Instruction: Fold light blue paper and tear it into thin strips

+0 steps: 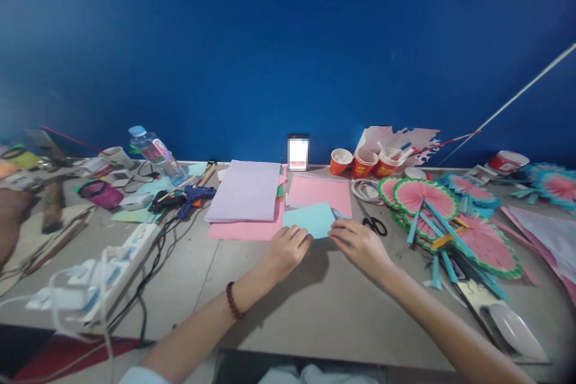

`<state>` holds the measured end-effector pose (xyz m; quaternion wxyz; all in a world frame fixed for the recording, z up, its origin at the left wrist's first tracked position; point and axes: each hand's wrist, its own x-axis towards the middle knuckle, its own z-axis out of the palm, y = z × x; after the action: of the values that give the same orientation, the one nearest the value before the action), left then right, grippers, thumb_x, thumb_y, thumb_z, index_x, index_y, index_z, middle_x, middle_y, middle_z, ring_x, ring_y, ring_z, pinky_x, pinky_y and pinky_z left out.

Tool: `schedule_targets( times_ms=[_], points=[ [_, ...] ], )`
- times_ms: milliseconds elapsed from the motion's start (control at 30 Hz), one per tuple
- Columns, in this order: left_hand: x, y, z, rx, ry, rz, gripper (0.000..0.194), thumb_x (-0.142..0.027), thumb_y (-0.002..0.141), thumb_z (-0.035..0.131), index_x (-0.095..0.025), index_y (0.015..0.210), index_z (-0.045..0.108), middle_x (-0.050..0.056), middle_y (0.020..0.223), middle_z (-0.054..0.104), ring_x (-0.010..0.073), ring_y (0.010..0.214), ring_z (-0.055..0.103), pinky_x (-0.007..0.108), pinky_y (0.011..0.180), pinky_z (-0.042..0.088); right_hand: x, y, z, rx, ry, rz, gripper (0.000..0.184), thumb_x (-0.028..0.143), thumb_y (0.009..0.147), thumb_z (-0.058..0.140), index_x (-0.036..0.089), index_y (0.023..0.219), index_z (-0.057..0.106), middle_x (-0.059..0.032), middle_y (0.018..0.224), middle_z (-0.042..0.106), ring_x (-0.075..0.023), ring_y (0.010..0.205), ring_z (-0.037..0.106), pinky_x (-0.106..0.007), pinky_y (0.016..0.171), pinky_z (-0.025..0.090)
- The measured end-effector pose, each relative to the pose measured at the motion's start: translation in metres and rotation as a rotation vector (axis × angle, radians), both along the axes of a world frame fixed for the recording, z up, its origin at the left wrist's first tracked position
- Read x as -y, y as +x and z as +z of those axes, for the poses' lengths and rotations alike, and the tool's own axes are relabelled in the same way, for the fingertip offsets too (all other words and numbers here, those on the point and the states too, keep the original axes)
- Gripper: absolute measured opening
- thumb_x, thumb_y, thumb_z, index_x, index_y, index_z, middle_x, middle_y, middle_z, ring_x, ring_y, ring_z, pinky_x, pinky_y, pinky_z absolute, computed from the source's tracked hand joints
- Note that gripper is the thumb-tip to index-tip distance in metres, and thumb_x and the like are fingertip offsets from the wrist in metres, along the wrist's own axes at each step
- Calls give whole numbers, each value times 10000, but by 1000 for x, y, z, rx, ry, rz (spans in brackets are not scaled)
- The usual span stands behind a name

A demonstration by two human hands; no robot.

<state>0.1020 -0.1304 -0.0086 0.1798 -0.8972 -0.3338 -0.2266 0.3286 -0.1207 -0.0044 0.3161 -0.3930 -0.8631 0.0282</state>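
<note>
A light blue sheet of paper [309, 219] is held up a little above the table between my two hands. My left hand [291, 246] grips its lower left corner, fingers curled, with a beaded bracelet on the wrist. At the sheet's right edge my right hand [355, 243] pinches it with the fingers closed. Behind the blue sheet lies a pink sheet [320, 192], partly covered by it. A stack of lilac paper [247, 192] rests on more pink paper [245, 231] to the left.
Scissors [374, 225] and watermelon-patterned paper fans [423, 198] lie at right. Paper cups [365, 163] stand at the back. A glue gun [193, 198], a tilted bottle [157, 156] and a power strip [123, 270] with cables are at left. A computer mouse [517, 330] sits front right.
</note>
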Motion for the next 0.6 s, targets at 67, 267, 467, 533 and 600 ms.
schedule_targets(
  times_ms=[67,267,467,533,600],
  points=[
    [2,-2,-11,-87,-112,-3,131,-104,895,444,-146,889,568,42,751,549,183,727,509,306,595,360,4,0,-13,106,0,9,150,200,868,541,220,855,689,-60,887,673,-194,826,607,-326,750,487],
    [3,-8,-30,14,-382,55,177,-190,917,459,-172,806,596,22,755,570,171,743,519,303,639,370,8,-1,-34,124,-305,15,192,158,869,506,213,905,686,-60,863,671,-191,854,595,-300,764,466],
    [-17,-9,-23,209,-629,70,186,-278,896,518,-191,826,666,17,788,659,162,775,579,290,708,386,-8,-2,-19,-23,-591,-61,180,199,830,504,193,851,683,-41,793,689,-171,728,603,-272,687,442],
    [-24,-9,-20,240,-740,80,171,-275,882,537,-201,825,681,11,818,678,161,793,592,273,712,397,-13,-2,-16,-44,-671,-70,178,209,803,511,188,792,687,-29,737,683,-156,662,589,-255,637,426],
    [-29,-9,-18,267,-837,96,175,-272,879,537,-210,830,693,8,848,685,161,819,599,261,718,408,-16,-2,-16,-77,-710,-64,172,212,772,524,182,744,691,-32,729,684,-157,670,589,-250,632,423]
  ],
)
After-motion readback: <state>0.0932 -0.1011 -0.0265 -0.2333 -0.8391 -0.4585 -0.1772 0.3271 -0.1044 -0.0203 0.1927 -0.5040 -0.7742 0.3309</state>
